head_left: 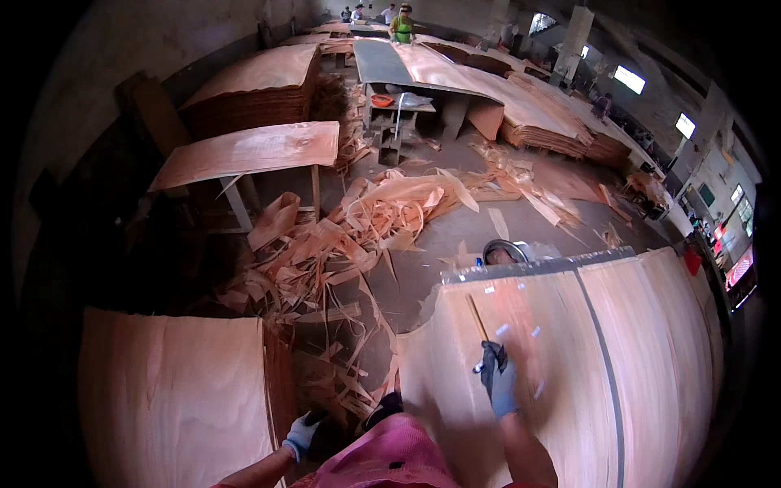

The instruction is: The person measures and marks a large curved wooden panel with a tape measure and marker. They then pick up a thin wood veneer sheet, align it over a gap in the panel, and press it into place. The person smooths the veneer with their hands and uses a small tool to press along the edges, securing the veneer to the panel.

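My right hand point(498, 378), in a grey-blue glove with dark fingers, is closed around a thin wooden stick point(477, 317) that points away from me over a pale veneer sheet point(537, 423). A small white bit shows at the edge of that hand. Several small white strips point(502, 329) lie on the sheet beside the stick. A dark straight band point(604, 350) runs along the sheet to its right. My left hand point(301, 437), gloved too, hangs low by the edge of a veneer stack point(175, 390) on the left. Its dark fingers blend into shadow, so their pose is unclear.
Torn veneer scraps point(366, 220) are heaped on the floor ahead. A round metal bowl point(504, 252) sits beyond the sheet's far edge. A low table point(252, 150) carries veneer at left. Farther off stand more veneer stacks point(252, 81) and a person in green point(401, 28).
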